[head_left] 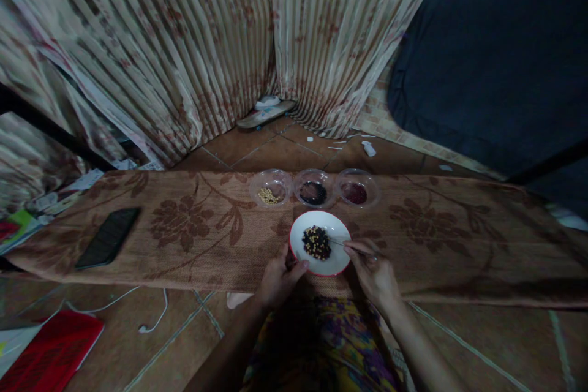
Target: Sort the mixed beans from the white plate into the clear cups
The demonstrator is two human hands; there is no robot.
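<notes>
A white bowl with a red outer rim (337,226) sits near the front edge of the cloth-covered table. Mixed dark and yellow beans (316,242) are heaped in its middle. My left hand (280,275) grips the bowl's left rim, thumb on top. In my right hand (374,272), at the bowl's right side, are thin metal tweezers (339,241), their tips by the beans. Behind the bowl stand three clear plastic bowls in a row: one with yellow beans (267,196), one with black beans (314,193), one with dark red beans (355,193).
A dark phone (108,237) lies on the brown patterned tablecloth (220,257) at left. White earphones (147,328) and a red packet (52,352) are on the tiled floor. Striped curtains (220,37) hang behind, with a skateboard (266,115) at their foot.
</notes>
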